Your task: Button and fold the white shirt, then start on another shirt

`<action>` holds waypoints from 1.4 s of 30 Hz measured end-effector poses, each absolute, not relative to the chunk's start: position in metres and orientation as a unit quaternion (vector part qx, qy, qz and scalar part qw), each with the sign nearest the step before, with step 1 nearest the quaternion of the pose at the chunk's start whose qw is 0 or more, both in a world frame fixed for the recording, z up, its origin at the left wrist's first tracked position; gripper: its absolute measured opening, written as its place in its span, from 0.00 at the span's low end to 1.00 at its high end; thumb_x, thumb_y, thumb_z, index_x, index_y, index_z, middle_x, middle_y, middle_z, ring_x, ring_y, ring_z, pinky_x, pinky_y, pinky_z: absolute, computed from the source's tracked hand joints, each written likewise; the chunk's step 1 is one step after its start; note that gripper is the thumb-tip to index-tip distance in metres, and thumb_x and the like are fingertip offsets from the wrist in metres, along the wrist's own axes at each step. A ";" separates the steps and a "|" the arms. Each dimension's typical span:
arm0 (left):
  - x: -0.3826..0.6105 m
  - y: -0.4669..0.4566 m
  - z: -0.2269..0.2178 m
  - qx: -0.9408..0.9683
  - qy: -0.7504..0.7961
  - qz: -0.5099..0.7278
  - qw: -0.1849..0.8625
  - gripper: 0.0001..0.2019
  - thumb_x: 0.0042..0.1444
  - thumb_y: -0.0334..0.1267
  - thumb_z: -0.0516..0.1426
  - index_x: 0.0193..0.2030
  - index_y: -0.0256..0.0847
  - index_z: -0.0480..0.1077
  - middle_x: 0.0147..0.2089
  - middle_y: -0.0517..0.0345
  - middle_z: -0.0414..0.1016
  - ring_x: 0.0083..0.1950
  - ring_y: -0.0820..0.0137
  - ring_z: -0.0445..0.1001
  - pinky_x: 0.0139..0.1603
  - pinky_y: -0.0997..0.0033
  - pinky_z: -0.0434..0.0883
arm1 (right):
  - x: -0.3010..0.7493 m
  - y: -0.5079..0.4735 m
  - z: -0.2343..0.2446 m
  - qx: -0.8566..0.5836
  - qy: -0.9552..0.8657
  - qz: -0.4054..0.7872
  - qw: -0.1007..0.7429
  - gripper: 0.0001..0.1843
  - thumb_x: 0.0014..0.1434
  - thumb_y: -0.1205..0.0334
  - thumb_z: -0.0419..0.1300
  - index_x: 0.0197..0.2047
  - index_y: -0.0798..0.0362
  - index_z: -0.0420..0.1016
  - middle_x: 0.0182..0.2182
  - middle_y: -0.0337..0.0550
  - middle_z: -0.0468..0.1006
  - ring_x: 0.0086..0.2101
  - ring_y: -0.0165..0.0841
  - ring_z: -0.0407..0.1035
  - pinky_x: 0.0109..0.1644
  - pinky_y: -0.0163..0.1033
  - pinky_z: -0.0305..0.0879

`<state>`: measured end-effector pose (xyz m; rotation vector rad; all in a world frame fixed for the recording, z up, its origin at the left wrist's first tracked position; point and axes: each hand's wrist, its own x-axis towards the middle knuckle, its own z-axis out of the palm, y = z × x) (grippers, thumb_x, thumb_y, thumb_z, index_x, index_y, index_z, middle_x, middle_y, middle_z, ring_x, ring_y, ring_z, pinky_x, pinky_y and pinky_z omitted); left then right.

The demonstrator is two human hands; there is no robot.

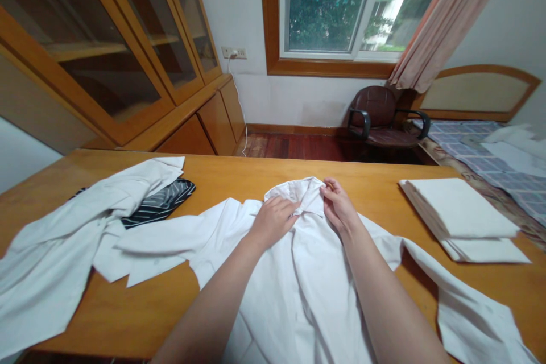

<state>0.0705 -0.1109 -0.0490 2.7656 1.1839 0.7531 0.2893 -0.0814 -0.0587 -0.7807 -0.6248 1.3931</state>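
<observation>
A white shirt (298,273) lies spread on the wooden table (230,176), collar away from me and sleeves out to both sides. My left hand (273,219) rests on the shirt just left of the collar (298,189), fingers curled and pinching the fabric. My right hand (339,207) is closed on the right side of the collar, fingertips pinching its edge.
A pile of white clothes (63,227) with a dark striped garment (160,202) lies at the table's left. A stack of folded white shirts (463,213) sits at the right. Beyond the table are a brown armchair (379,119), a bed (490,153) and a wooden cabinet (128,57).
</observation>
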 end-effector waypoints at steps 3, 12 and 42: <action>0.071 -0.111 -0.049 0.891 0.380 0.247 0.021 0.14 0.64 0.41 0.60 0.55 0.41 0.74 0.45 0.52 0.81 0.47 0.61 0.75 0.49 0.59 0.70 | 0.288 -0.084 -0.055 -0.339 -0.250 0.622 0.660 0.25 0.41 0.69 0.75 0.42 0.45 0.74 0.29 0.31 0.72 0.30 0.25 0.70 0.38 0.30 0.73; 0.073 -0.115 -0.042 0.867 0.418 0.263 0.066 0.14 0.70 0.41 0.50 0.56 0.46 0.73 0.59 0.54 0.74 0.54 0.66 0.76 0.51 0.66 0.75 | 0.283 -0.094 -0.040 -0.346 -0.261 0.650 0.624 0.29 0.41 0.69 0.74 0.46 0.43 0.73 0.30 0.31 0.74 0.30 0.27 0.71 0.37 0.33 0.71; 0.056 -0.101 -0.043 0.768 0.584 0.263 0.020 0.08 0.67 0.42 0.56 0.47 0.46 0.74 0.44 0.57 0.76 0.38 0.68 0.76 0.35 0.71 0.67 | 0.280 -0.091 -0.051 -0.422 -0.330 0.587 0.607 0.21 0.40 0.60 0.75 0.40 0.46 0.78 0.35 0.35 0.75 0.29 0.27 0.67 0.34 0.34 0.65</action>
